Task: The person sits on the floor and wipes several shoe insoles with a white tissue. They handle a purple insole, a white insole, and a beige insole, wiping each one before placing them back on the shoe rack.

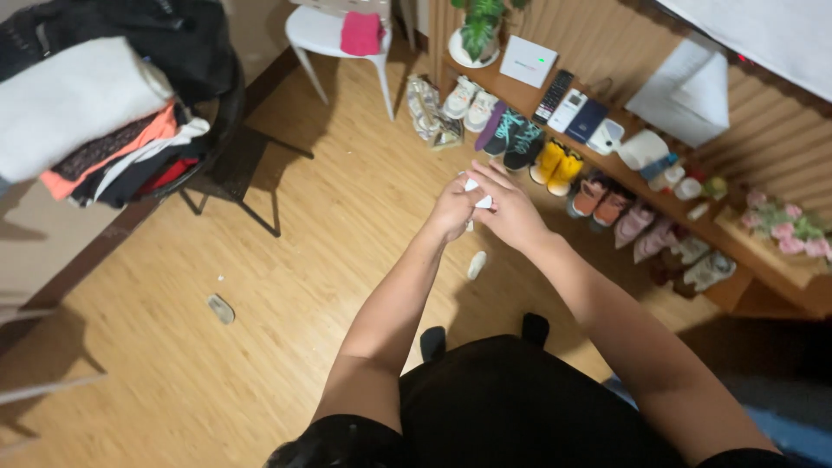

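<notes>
My left hand [452,211] and my right hand [511,210] meet in front of me above the wooden floor. Both close around a small white object [479,196], which shows only as bits between the fingers. What it is I cannot tell. Below the hands a small white piece [477,264] lies on the floor. A flat grey piece [221,308] lies further left on the floor.
A row of shoes [555,165] lines the floor under a low wooden shelf [520,91] with remotes, boxes and a potted plant [476,30]. A white chair [334,39] stands at the back. A dark chair [227,147] piled with clothes [95,113] stands left.
</notes>
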